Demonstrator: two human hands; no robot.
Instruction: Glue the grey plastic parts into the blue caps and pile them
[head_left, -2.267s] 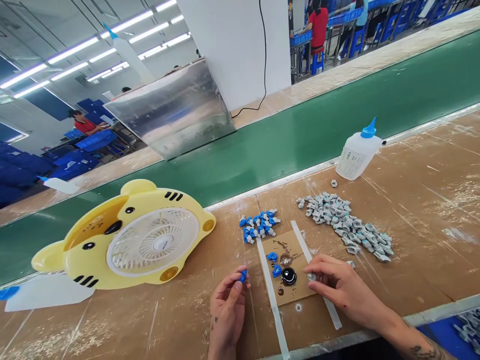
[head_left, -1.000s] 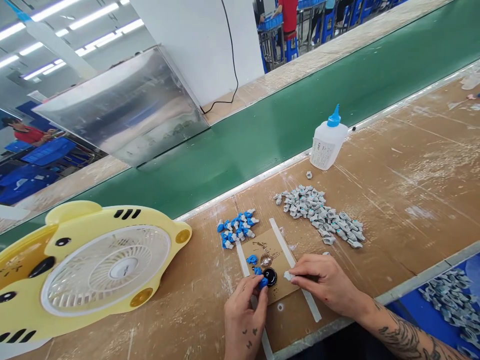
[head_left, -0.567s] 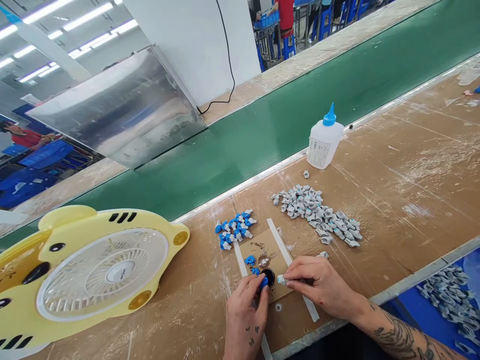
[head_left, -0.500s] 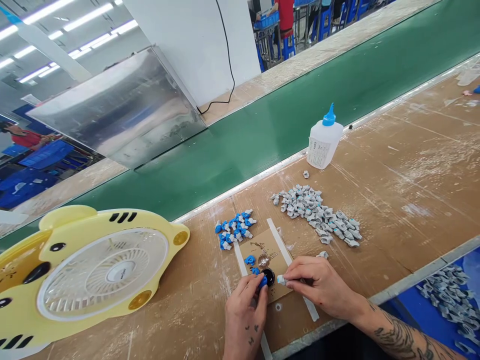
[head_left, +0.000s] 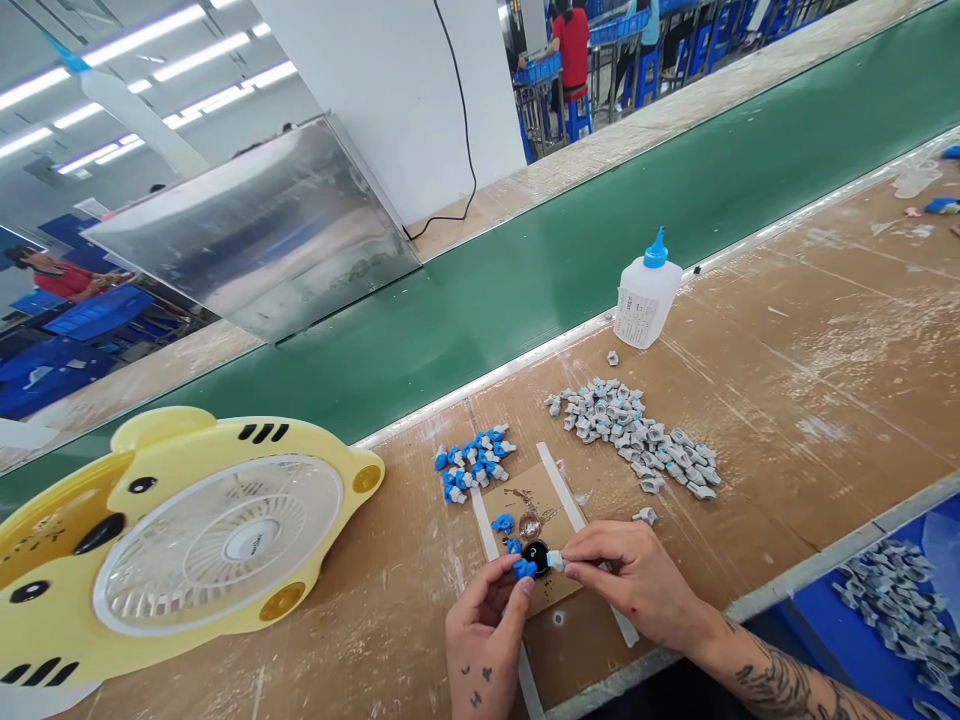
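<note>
Right at the rim of a small black cup (head_left: pixel 535 553), a blue part (head_left: pixel 523 569) hangs at 7 o'clock and a grey part (head_left: pixel 556 561) at 3 o'clock, close to each other. The left hand (head_left: pixel 484 635) pinches the blue one between thumb and fingers; the right hand (head_left: pixel 637 580) pinches the grey one with its fingertips. The cup sits on a brown card (head_left: pixel 551 490) with white strips (head_left: pixel 561 488) along both sides. Two loose blue parts (head_left: pixel 503 523) lie near the cup, toward 10 o'clock. Farther out on the counter (head_left: pixel 787 420), blue-and-grey pairs (head_left: pixel 474 463) cluster at 11 o'clock, and a grey pile (head_left: pixel 637 430) spreads between 1 and 2. Beyond it, at 1 o'clock, a bottle (head_left: pixel 649 305) stands beside the green belt (head_left: pixel 495 315). At 9 o'clock rests a yellow fan (head_left: pixel 225 545).
</note>
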